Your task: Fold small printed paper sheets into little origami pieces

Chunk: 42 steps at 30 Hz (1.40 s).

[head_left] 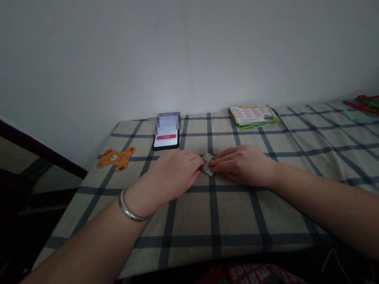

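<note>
1. Checked cloth (233,208) covers the table. Your forearms lie across it, angled inward, with the wrists low.
2. Your left hand (170,173), a silver bangle (129,209) at its wrist, and your right hand (243,164) meet mid-table, palms down and fingers curled.
3. Both hands pinch a small folded paper (208,163) at the fingertips. It lies on the cloth, just in front of the phone (166,137). This looks like creasing, and the next fold calls for careful lining-up of the edges.
</note>
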Available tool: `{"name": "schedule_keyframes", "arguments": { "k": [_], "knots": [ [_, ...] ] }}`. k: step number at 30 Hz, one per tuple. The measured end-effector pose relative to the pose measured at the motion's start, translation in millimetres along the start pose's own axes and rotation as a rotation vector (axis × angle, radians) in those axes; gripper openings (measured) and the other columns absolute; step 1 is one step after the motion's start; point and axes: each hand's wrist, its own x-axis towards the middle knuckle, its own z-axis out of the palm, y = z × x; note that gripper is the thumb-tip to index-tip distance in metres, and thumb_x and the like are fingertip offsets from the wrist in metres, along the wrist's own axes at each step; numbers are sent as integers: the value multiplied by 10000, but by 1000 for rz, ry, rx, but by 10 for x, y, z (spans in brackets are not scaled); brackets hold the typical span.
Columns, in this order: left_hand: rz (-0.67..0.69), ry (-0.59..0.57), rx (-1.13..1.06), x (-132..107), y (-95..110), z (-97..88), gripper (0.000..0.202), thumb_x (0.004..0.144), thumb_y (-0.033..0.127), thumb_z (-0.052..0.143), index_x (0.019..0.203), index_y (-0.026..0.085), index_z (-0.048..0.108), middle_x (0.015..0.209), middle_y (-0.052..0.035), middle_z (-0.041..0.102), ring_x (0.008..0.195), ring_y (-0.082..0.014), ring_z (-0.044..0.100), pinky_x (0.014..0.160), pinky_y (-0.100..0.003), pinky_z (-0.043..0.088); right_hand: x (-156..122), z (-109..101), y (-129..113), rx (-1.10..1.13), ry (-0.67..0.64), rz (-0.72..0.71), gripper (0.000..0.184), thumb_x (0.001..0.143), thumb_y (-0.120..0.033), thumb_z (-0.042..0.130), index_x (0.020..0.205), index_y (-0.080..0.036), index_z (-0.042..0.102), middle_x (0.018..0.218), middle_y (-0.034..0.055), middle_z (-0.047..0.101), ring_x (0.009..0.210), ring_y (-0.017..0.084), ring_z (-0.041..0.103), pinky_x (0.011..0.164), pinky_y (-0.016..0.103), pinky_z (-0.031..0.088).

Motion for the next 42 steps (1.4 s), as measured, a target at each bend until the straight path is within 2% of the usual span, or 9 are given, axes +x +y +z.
{"name": "schedule_keyframes", "arguments": {
  "k": [9,17,23,26,33,38,42],
  "knots": [
    [59,106,42,-12,-13,139,244,879,167,530,1093,141,643,1209,-78,636,1101,-234,589,953,-388,481,-2,5,-4,-10,-7,-9,241,900,-164,532,1050,-222,711,1110,1,730,1034,183,676,876,310,550],
    [34,96,-16,11,-25,123,252,862,147,543,1093,128,643,1158,-91,665,1072,-241,614,944,-400,506,4,-9,-19,-14,-11,6,245,877,-142,547,1034,-221,717,1091,0,736,1023,188,684,869,318,560],
    [38,110,-73,15,-71,162,294,868,132,526,1147,150,615,1237,-73,633,1133,-215,588,992,-383,482,-3,-10,-18,-9,-14,13,236,867,-142,571,1030,-230,717,1098,-7,734,1026,176,682,887,302,550],
    [37,97,-90,28,-85,179,297,877,138,515,1160,142,602,1216,-82,636,1128,-217,589,980,-381,487,-10,3,-10,-2,-20,8,241,871,-147,569,1048,-226,712,1104,-6,732,1034,182,679,895,316,549],
    [51,122,-21,28,-67,231,346,908,171,492,1249,125,534,1286,-114,589,1202,-252,534,1007,-422,456,5,-3,-24,-18,-13,20,246,858,-135,566,1030,-224,719,1082,8,738,1024,195,681,875,320,553],
    [46,107,-94,58,-129,180,290,921,188,506,1194,124,579,1223,-101,627,1131,-217,582,992,-372,468,5,-9,-26,-20,-26,25,263,855,-132,550,1034,-227,718,1085,3,737,1023,199,681,872,321,551],
    [23,42,-147,80,-195,107,205,904,133,517,1049,153,661,1090,-62,680,1038,-196,626,929,-340,501,-15,4,-12,-4,-23,44,281,867,-149,536,1071,-243,706,1113,-13,728,1042,184,672,885,300,535]
  ]
}}
